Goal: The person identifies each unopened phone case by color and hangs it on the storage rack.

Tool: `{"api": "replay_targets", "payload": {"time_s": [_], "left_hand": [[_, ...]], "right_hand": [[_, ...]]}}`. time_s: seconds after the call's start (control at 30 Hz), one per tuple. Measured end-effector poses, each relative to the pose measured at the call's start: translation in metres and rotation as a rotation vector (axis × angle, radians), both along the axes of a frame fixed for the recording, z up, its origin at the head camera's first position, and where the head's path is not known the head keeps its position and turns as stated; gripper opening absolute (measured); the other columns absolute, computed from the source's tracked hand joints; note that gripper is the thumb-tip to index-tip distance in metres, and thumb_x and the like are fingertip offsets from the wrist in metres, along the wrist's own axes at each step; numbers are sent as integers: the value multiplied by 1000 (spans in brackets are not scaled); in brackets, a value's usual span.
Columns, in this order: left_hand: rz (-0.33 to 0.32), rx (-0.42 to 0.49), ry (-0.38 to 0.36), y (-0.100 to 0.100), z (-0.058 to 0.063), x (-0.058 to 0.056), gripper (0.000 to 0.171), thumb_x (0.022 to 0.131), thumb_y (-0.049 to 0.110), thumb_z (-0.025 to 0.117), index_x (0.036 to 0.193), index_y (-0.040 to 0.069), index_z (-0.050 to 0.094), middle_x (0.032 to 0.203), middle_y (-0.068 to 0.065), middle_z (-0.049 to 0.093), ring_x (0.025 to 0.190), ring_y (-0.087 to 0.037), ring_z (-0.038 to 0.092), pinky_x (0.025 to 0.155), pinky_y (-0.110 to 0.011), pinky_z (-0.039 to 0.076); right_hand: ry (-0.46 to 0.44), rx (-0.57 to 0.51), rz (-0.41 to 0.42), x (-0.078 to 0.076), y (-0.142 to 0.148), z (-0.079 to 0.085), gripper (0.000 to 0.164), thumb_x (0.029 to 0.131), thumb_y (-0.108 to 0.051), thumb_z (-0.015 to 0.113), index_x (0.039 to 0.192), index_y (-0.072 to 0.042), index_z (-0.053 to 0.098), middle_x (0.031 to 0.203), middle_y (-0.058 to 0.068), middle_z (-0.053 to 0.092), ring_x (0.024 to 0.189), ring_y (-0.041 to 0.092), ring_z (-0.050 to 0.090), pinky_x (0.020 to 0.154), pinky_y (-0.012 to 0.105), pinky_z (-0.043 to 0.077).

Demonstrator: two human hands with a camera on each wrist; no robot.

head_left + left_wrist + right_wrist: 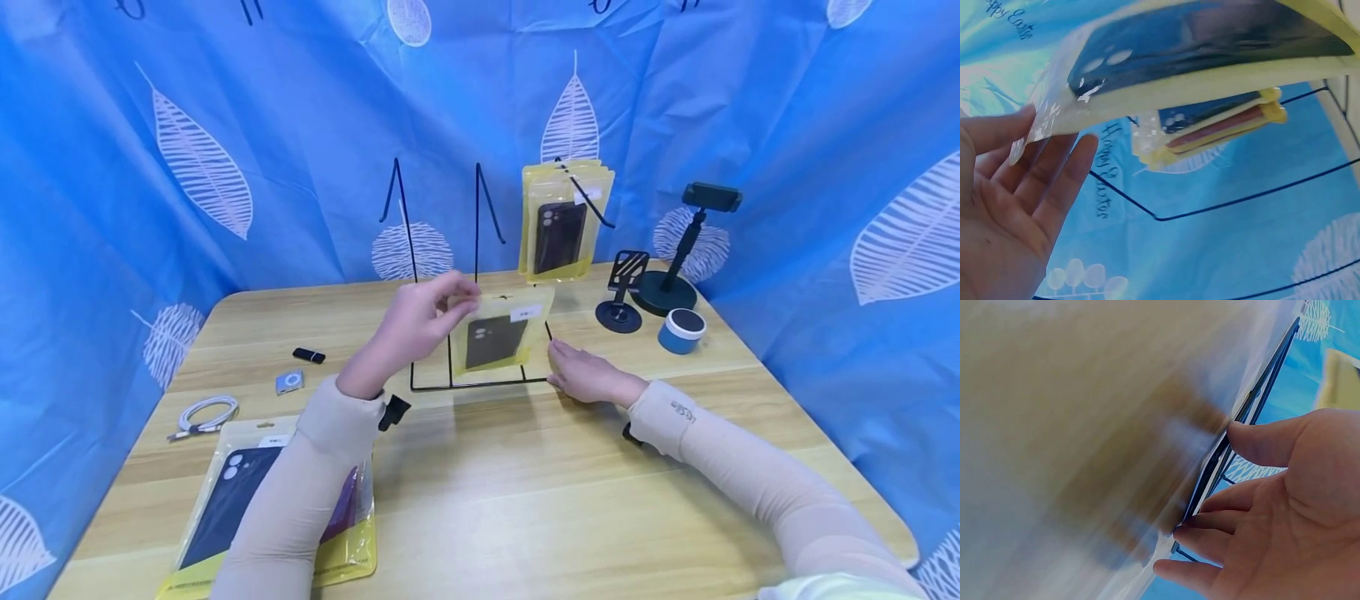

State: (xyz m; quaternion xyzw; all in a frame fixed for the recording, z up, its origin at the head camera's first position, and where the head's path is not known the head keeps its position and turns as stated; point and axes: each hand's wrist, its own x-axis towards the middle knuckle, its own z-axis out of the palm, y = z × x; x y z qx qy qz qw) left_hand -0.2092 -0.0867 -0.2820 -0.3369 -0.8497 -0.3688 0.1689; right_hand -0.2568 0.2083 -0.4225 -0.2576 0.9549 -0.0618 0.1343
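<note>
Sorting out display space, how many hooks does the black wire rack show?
3: the left hook and middle hook, both bare, and the right hook, where yellow-edged pouches hang.

"Happy Easter" stood on the blue backdrop cloth (1210, 253).
The left wrist view showed the phrase in dark script, running downward near the middle and again at top left, partly cut off there; the white labels on the held phone-case packet (497, 343), the front hanging packet (558, 237) and a packet lying on the table (247, 479) bore print too small to read, and the right sleeve's (738, 471) grey lettering was illegible.
</note>
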Motion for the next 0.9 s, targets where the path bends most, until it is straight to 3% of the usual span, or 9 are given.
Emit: {"api": "replay_targets", "payload": {"time_s": [0.13, 0.37, 0.47, 0.67, 0.9], "left_hand": [[13, 95, 83, 6, 16, -4, 9, 95, 8, 66, 103, 5, 66, 90, -7, 73, 71, -15, 65, 65, -26, 55], [20, 221, 134, 13, 32, -14, 8, 96, 6, 64, 103, 2, 65, 78, -9, 68, 51, -15, 42, 47, -22, 33], [30, 246, 152, 15, 32, -19, 8, 96, 5, 64, 103, 1, 64, 78, -11, 68, 50, -15, 40, 47, -22, 32], [79, 287, 127, 17, 29, -30, 15, 97, 8, 63, 111, 1, 61, 98, -12, 73, 51, -16, 42, 48, -22, 35], [137, 280, 89, 19, 20, -44, 17, 98, 12, 62, 112, 3, 61, 86, -11, 71, 52, -17, 42, 48, -23, 34]], "right_hand": [[7, 9, 7, 0, 0, -1, 65, 106, -27, 45, 153, 11, 21, 161, 30, 17, 149, 42, 23, 119, 57, 28], [29, 22, 18, -1, 0, -1, 64, 106, -27, 46, 152, 12, 24, 161, 30, 19, 148, 41, 27, 118, 55, 32], [30, 25, 20, 0, -1, 0, 64, 106, -27, 46, 151, 12, 25, 160, 30, 19, 147, 42, 28, 118, 54, 32], [41, 33, 22, 2, -1, 3, 64, 105, -27, 46, 151, 13, 26, 160, 31, 21, 146, 43, 30, 117, 54, 34], [28, 38, 9, 3, -1, 4, 64, 105, -27, 46, 151, 12, 25, 161, 30, 19, 146, 42, 30, 118, 53, 33]]}}
